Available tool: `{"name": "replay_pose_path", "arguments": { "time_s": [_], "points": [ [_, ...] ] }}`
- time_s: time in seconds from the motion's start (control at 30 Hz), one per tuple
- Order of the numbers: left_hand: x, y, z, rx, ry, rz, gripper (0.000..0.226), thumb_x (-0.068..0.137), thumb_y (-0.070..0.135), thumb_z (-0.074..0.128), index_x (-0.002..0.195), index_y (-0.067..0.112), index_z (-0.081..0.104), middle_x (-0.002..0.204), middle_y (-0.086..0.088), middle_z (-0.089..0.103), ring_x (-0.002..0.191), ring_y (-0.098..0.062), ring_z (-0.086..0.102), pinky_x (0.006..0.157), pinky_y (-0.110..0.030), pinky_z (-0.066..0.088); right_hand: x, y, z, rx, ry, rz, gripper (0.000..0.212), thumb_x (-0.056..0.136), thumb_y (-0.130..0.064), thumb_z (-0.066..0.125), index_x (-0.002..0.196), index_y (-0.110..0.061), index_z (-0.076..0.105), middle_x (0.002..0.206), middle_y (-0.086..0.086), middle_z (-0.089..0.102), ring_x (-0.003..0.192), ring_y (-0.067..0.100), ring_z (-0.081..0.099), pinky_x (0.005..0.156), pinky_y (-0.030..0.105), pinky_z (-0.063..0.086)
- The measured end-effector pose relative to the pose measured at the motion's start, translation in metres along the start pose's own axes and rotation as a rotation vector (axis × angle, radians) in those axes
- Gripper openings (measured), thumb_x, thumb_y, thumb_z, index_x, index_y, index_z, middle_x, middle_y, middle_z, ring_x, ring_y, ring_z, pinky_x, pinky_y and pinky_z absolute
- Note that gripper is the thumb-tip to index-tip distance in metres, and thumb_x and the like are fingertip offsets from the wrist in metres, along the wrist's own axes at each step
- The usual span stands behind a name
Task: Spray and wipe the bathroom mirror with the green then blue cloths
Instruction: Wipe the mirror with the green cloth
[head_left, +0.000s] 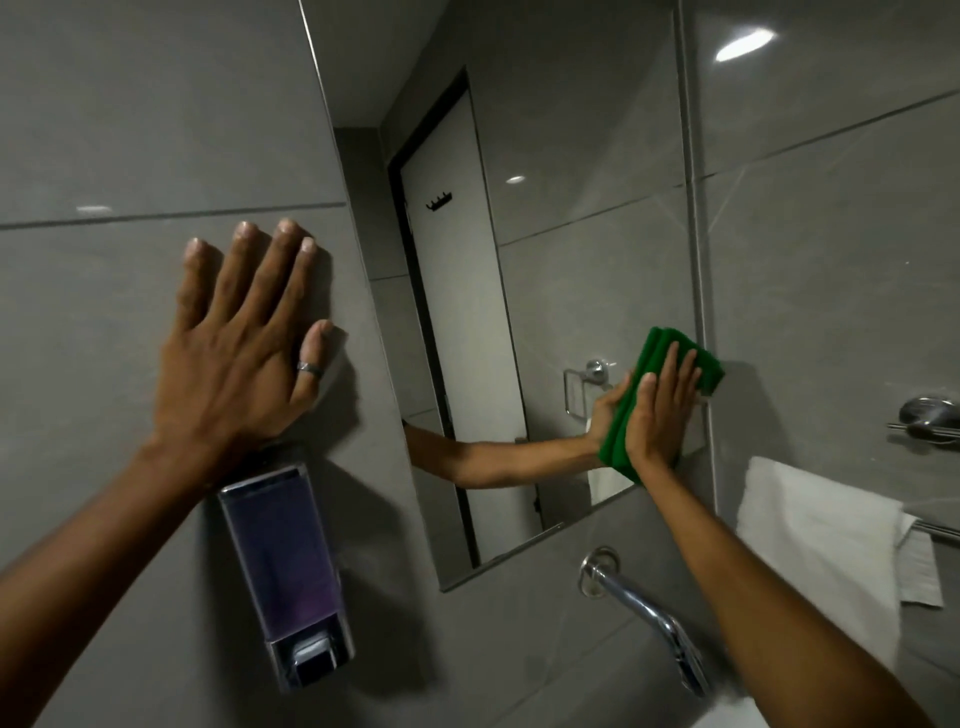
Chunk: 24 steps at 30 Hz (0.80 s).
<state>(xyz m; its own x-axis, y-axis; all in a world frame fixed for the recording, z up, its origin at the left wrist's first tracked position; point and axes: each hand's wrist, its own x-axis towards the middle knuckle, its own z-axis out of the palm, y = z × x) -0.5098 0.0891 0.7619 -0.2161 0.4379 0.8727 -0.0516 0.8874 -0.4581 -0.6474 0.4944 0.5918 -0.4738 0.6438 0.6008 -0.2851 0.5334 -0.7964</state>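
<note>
The right hand (658, 410) lies flat, fingers extended, pressing a folded green cloth (655, 395) against the lower right corner of the frameless rectangular wall mirror (561, 249); the cloth's upper edge reaches the mirror's right border, and its reflection and that of the forearm show in the glass; the left hand (244, 353) is spread open, palm flat on the grey tiled wall (130, 130) just left of the mirror, a dark ring on the thumb, holding nothing; directly below that wrist hangs a clear rectangular soap dispenser with purple liquid (283, 571); under the mirror a chrome curved tap spout (644, 618) juts from the wall; to the right a white towel (815, 540) drapes over a chrome rail (930, 415); no blue cloth is in view.
</note>
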Motion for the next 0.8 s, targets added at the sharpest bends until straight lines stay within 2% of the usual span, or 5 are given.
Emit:
{"name": "replay_pose_path", "arguments": {
  "time_s": [0.13,0.27,0.4,0.63,0.8],
  "points": [
    [0.002,0.001,-0.008,-0.013,-0.071,-0.01,0.075,0.105,0.055,0.016,0.169,0.016,0.006,0.179,-0.009,0.002,0.166,-0.029,-0.003,0.134,-0.054,-0.003,-0.07,-0.08,0.024,-0.079,0.004,-0.251,0.064,0.103,-0.049,0.009,0.162,-0.023,0.006,0.172,0.008,0.006,0.16,0.029,0.004,0.128,0.054,0.014],
    [0.003,0.002,-0.016,-0.03,-0.099,-0.005,0.075,0.105,0.054,0.017,0.168,0.013,0.01,0.178,-0.011,0.007,0.166,-0.03,0.001,0.134,-0.054,-0.001,-0.134,-0.183,0.047,-0.084,-0.042,-0.576,0.064,0.103,-0.052,0.015,0.162,-0.028,0.006,0.172,0.005,0.0,0.16,0.028,-0.002,0.129,0.052,0.003],
    [0.022,-0.005,-0.021,-0.049,-0.111,-0.007,0.074,0.104,0.052,0.021,0.168,0.015,0.013,0.178,-0.01,0.009,0.165,-0.03,0.002,0.134,-0.051,-0.005,-0.098,-0.251,0.043,-0.052,-0.077,-0.854,0.06,0.104,-0.045,0.022,0.161,-0.03,0.012,0.172,0.002,0.006,0.16,0.025,0.0,0.129,0.052,0.003],
    [0.1,-0.03,-0.026,-0.034,-0.113,-0.066,0.078,0.101,0.06,0.01,0.168,0.02,0.007,0.178,-0.009,0.003,0.164,-0.031,-0.004,0.132,-0.053,-0.01,0.045,-0.267,0.012,-0.102,-0.087,-0.9,0.061,0.102,-0.039,0.027,0.161,-0.03,0.013,0.172,0.0,0.011,0.16,0.021,0.006,0.129,0.052,0.01],
    [0.097,-0.029,-0.018,0.005,-0.051,-0.054,0.076,0.103,0.058,0.016,0.168,0.018,0.008,0.178,-0.01,0.002,0.164,-0.032,-0.003,0.133,-0.053,-0.009,0.108,-0.213,-0.003,-0.048,-0.083,-0.655,0.061,0.102,-0.043,0.014,0.161,-0.026,0.009,0.172,0.002,0.009,0.16,0.021,0.003,0.13,0.051,0.005]
  ]
}}
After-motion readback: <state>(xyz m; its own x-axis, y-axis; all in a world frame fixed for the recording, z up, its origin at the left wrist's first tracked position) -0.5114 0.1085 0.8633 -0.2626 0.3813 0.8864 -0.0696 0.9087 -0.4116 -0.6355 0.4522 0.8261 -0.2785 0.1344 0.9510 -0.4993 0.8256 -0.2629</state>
